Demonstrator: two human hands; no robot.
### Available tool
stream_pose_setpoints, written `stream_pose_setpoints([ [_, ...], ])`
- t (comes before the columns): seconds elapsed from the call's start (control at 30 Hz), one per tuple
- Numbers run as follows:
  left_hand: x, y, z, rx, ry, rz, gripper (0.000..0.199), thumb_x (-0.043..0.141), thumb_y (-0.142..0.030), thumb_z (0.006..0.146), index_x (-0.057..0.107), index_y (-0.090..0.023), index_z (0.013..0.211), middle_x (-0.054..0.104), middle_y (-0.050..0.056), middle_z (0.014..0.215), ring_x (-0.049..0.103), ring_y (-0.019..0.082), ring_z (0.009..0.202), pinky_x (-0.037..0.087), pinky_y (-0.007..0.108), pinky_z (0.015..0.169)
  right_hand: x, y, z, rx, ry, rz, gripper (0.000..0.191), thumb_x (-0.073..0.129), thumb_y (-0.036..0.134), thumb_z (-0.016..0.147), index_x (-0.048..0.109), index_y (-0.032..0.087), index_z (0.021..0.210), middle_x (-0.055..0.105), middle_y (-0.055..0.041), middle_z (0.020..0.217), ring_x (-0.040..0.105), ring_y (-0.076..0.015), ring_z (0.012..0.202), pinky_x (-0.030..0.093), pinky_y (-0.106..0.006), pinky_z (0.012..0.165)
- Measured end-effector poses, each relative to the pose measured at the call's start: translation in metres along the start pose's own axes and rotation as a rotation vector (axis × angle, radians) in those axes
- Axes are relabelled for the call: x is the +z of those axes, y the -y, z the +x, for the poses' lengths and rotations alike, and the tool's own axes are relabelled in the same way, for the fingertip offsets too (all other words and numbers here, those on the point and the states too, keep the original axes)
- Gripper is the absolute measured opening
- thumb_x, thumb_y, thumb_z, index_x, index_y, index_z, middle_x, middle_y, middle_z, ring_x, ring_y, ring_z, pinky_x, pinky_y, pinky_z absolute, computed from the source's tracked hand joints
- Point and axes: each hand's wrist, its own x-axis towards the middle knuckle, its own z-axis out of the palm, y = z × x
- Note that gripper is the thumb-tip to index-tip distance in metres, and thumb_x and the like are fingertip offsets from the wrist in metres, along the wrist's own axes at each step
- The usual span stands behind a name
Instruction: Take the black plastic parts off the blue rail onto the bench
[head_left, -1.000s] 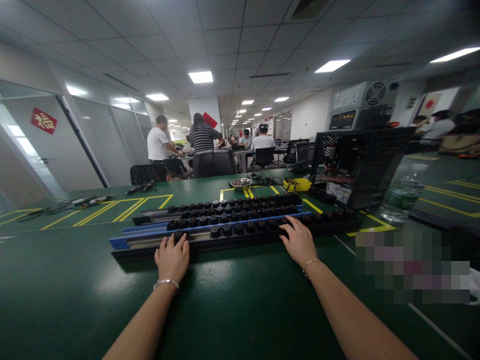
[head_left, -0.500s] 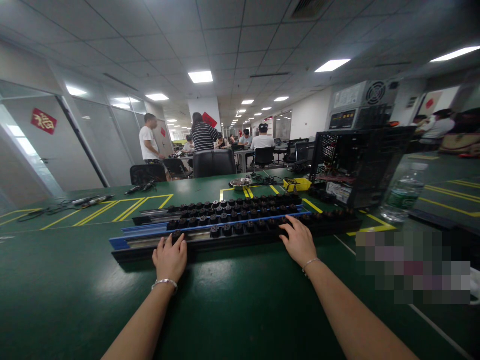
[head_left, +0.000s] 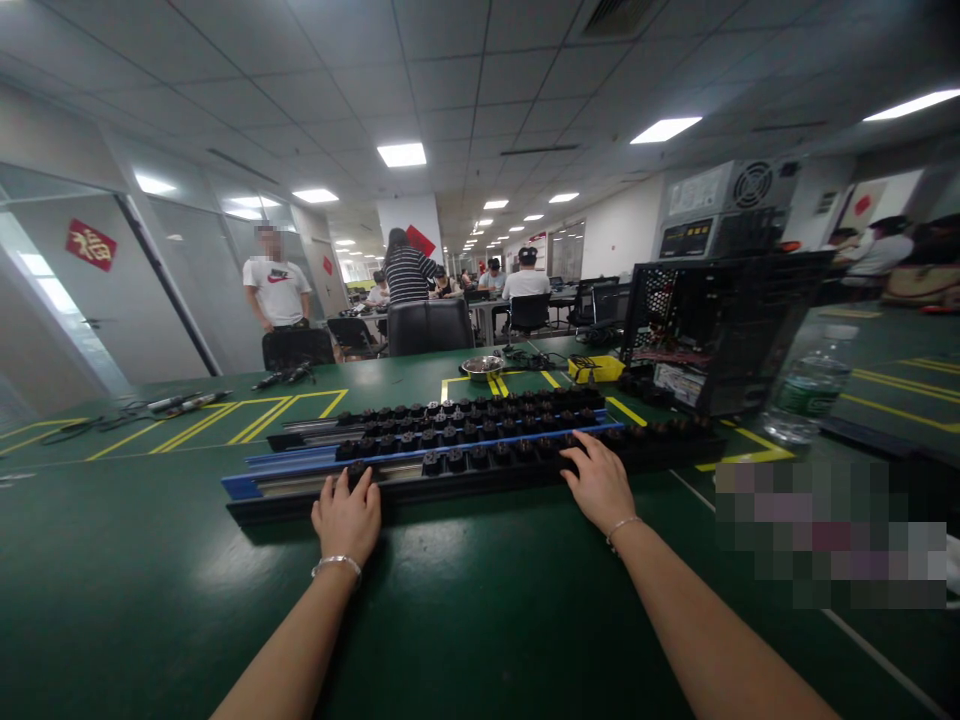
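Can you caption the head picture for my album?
Two hands at long black and blue rails on a green table.

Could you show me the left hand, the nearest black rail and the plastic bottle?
Left hand point(head_left: 348, 518): head view, on the back of the hand.
Nearest black rail point(head_left: 465, 489): head view, on its front side.
Plastic bottle point(head_left: 805, 394): head view, on its green label.

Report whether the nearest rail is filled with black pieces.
Partly filled: the rail shows bare metal between the left hand and the row of black pieces.
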Motion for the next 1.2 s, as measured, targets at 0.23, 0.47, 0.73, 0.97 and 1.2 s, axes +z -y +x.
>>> stream_pose_setpoints([
  [0.23, 0.002, 0.003, 0.002, -0.007, -0.01, -0.007, 0.044, 0.028, -0.037, 0.087, 0.052, -0.028, 0.123, 0.042, 0.009, 0.136, 0.027, 0.029, 0.129, 0.027, 0.05, 0.1, 0.0, 0.0, 0.0, 0.007, 0.001, 0.004, 0.021, 0.051, 0.021, 0.075, 0.061, 0.022, 0.094, 0.046, -0.007, 0.127, 0.039, -0.0245, 0.12, 0.032, -0.045, 0.097],
  [0.47, 0.004, 0.009, 0.005, -0.038, -0.018, -0.03, 0.046, 0.025, -0.037, 0.087, 0.052, -0.027, 0.123, 0.042, 0.009, 0.136, 0.026, 0.029, 0.129, 0.026, 0.051, 0.1, 0.002, -0.002, 0.0, -0.007, -0.002, -0.002, 0.021, 0.052, 0.021, 0.075, 0.06, 0.022, 0.094, 0.045, -0.0066, 0.127, 0.039, -0.0241, 0.119, 0.032, -0.044, 0.096],
  [0.73, 0.004, 0.014, 0.008, -0.073, -0.025, -0.035, 0.047, 0.024, -0.038, 0.087, 0.052, -0.027, 0.123, 0.042, 0.009, 0.136, 0.025, 0.029, 0.129, 0.027, 0.051, 0.1, 0.002, -0.002, 0.0, -0.004, -0.003, 0.003, 0.02, 0.051, 0.021, 0.075, 0.06, 0.022, 0.093, 0.046, -0.0072, 0.127, 0.04, -0.0249, 0.119, 0.033, -0.045, 0.096],
  [0.97, 0.005, 0.019, 0.011, -0.095, -0.042, -0.041, 0.046, 0.025, -0.037, 0.086, 0.052, -0.028, 0.122, 0.043, 0.008, 0.135, 0.027, 0.029, 0.128, 0.028, 0.051, 0.099, 0.001, -0.002, 0.0, -0.011, -0.002, 0.011, 0.021, 0.05, 0.022, 0.075, 0.059, 0.023, 0.094, 0.046, -0.0074, 0.126, 0.04, -0.0252, 0.119, 0.033, -0.047, 0.096],
  [1.2, 0.004, 0.024, 0.014, -0.092, -0.065, -0.026, 0.047, 0.026, -0.035, 0.086, 0.055, -0.024, 0.121, 0.046, 0.009, 0.133, 0.031, 0.031, 0.126, 0.03, 0.047, 0.099, 0.0, -0.001, 0.0, -0.002, 0.001, 0.0, 0.021, 0.051, 0.021, 0.075, 0.06, 0.022, 0.094, 0.046, -0.0072, 0.127, 0.04, -0.0246, 0.119, 0.033, -0.045, 0.096],
])
